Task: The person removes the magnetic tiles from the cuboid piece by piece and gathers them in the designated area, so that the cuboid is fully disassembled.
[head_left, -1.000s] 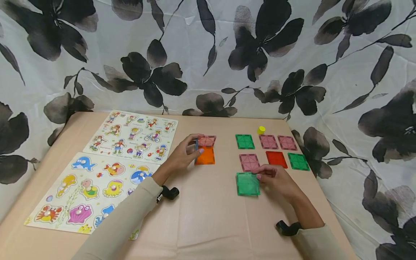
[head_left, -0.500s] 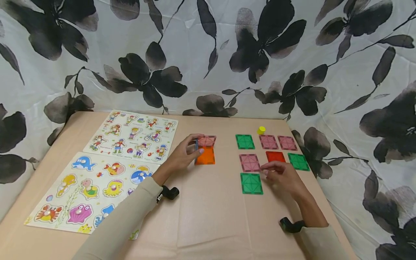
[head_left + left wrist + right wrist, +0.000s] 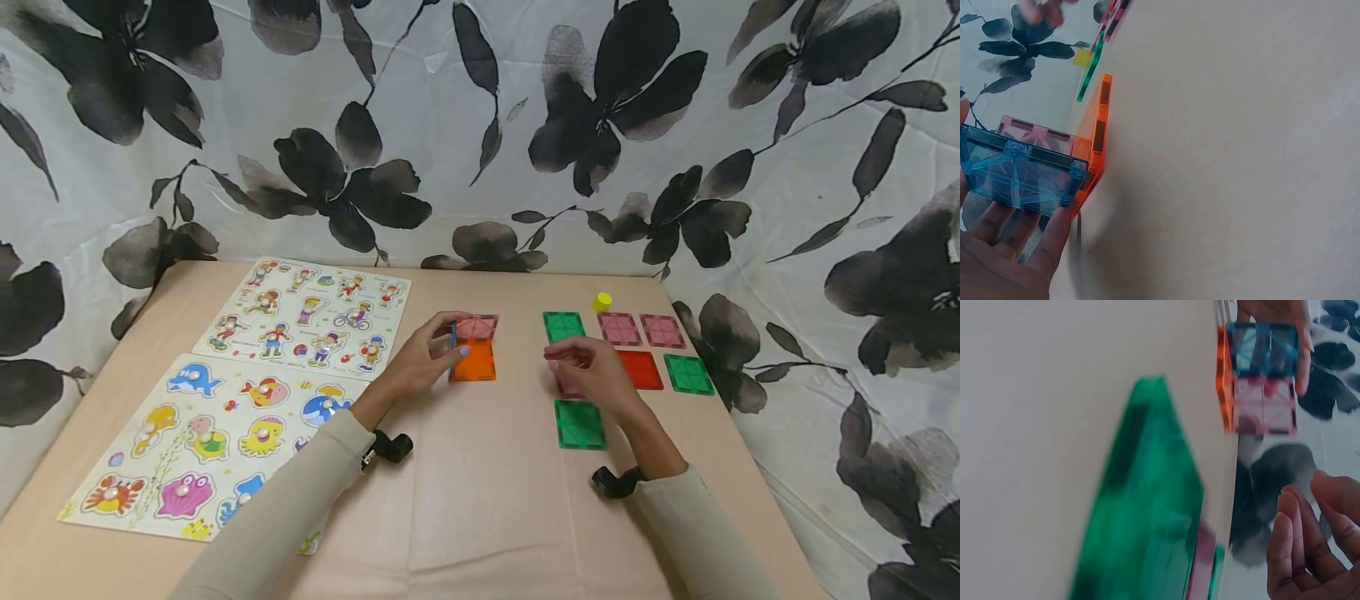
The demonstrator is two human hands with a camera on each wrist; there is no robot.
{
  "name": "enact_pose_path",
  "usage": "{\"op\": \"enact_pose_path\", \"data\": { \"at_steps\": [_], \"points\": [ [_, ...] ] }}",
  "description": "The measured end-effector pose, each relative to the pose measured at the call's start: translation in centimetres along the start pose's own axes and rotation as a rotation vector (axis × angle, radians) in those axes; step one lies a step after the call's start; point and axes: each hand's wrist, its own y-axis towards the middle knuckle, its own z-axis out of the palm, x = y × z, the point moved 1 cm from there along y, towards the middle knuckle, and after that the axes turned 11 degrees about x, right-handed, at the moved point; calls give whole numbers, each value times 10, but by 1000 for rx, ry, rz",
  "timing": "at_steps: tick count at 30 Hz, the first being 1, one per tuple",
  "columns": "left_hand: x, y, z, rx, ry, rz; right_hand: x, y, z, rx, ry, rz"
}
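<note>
My left hand (image 3: 423, 354) grips a see-through blue magnetic tile (image 3: 1016, 172) standing on edge. It meets an orange magnetic tile (image 3: 474, 362) lying flat and an upright pink magnetic tile (image 3: 1264, 406), forming a corner. My right hand (image 3: 600, 375) hovers over the right-hand group of tiles, fingers loosely bent, nothing between them. Beneath it in the head view, a flat pink tile (image 3: 567, 389) is mostly hidden. A green magnetic tile (image 3: 580, 425) lies just nearer, and another green tile (image 3: 562, 325) lies beyond the hand.
Farther right lie two pink tiles (image 3: 619, 328), a red tile (image 3: 640, 370) and a green tile (image 3: 688, 373). A small yellow cylinder (image 3: 602, 302) stands behind them. Two picture puzzle boards (image 3: 300, 312) cover the table's left side. A floral cloth (image 3: 480, 192) hangs behind.
My right hand let go of the near green tile, leaving it lying below the pink one, then moved left and away over the pink tile. My left hand holds still.
</note>
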Motion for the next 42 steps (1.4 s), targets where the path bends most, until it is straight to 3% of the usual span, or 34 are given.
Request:
{"op": "enact_pose_path", "data": {
  "at_steps": [6, 17, 31, 42],
  "points": [
    [3, 0, 0, 3, -10, 9, 18, 40, 24, -13, -64, -46],
    [4, 1, 1, 12, -32, 22, 34, 91, 51, -42, -37, -132],
    [4, -1, 0, -1, -15, 11, 29, 111, 51, -149, 83, -31],
    [5, -3, -1, 5, -11, -6, 24, 106, 38, -256, 216, 8]
  ]
}}
